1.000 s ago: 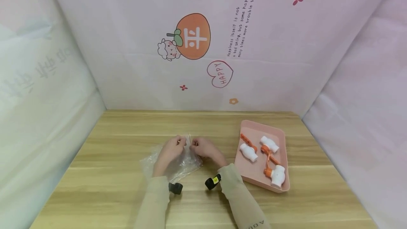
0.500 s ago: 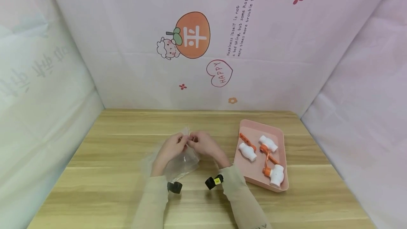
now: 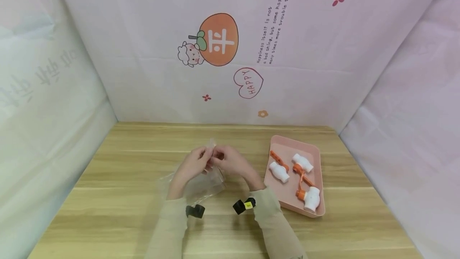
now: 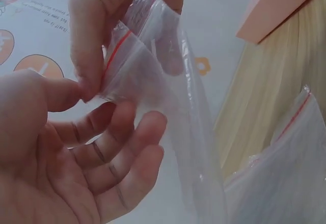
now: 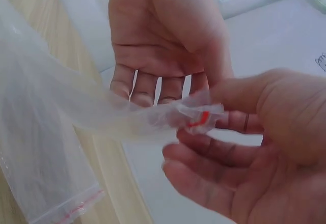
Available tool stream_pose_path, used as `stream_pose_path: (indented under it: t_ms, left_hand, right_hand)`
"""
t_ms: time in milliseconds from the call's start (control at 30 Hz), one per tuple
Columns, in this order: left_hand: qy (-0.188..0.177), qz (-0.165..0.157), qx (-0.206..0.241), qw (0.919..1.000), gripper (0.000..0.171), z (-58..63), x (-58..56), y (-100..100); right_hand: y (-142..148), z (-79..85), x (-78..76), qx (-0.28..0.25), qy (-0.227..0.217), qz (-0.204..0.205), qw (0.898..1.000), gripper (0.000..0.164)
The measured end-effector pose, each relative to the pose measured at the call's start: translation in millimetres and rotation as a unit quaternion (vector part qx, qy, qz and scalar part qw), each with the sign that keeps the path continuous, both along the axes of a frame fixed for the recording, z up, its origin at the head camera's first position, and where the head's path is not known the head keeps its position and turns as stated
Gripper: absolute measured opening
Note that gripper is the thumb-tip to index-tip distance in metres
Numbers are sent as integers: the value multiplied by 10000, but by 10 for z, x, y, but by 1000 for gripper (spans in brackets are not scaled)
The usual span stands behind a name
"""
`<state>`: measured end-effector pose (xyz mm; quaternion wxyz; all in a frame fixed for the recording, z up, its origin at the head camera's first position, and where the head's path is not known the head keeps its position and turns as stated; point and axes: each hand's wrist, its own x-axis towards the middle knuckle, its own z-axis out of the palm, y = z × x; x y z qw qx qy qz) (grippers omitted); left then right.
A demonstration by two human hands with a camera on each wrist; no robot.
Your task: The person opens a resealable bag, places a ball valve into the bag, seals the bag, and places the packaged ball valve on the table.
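A clear zip-lock bag (image 4: 191,137) with a red seal line is held up between both hands over the table. My left hand (image 3: 191,166) pinches its sealed edge between thumb and forefinger, the other fingers loosely curled behind. Opposite it, my right hand (image 3: 231,161) grips the same edge, thumb and forefinger on the red line, as the right wrist view shows. The fingertips of the two hands meet at the bag's corner. Below lies another zip-lock bag (image 4: 282,170) on the table, its red-lined end also visible in the right wrist view.
At the right, a pink tray (image 3: 285,197) holds several white valve bodies (image 3: 279,172) and orange handle-like pieces (image 3: 302,177). The wood-grain table (image 3: 140,143) is enclosed by printed white cloth (image 3: 161,91) at the back and sides.
Both hands have come together from slightly apart and moved a little away from the body, raising the bag's edge. The tray and its parts stay as they were.
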<state>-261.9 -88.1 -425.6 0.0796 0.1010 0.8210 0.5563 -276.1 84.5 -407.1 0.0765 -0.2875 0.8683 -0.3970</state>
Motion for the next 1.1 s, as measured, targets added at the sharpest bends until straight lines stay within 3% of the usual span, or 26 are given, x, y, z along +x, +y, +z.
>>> stream_pose_path:
  t_ms: [133,300,600,933,1100]
  left_hand:
    - [-192,-8,268,9995,39,-33,0,-10]
    - [-301,-12,294,9991,35,-60,-21,-14]
    - [-161,-149,124,9997,30,-39,-23,-50]
    - [415,-892,-363,9945,15,88,76,-14]
    - [771,-810,-847,9901,14,203,152,52]
  right_hand:
    - [25,-44,-22,-373,-131,308,9987,12]
    - [55,-114,-60,-641,-515,428,9957,14]
    - [128,-111,-83,-169,-556,22,9983,25]
    - [137,43,-45,-219,-344,138,9991,30]
    - [177,156,20,-198,-96,203,9996,27]
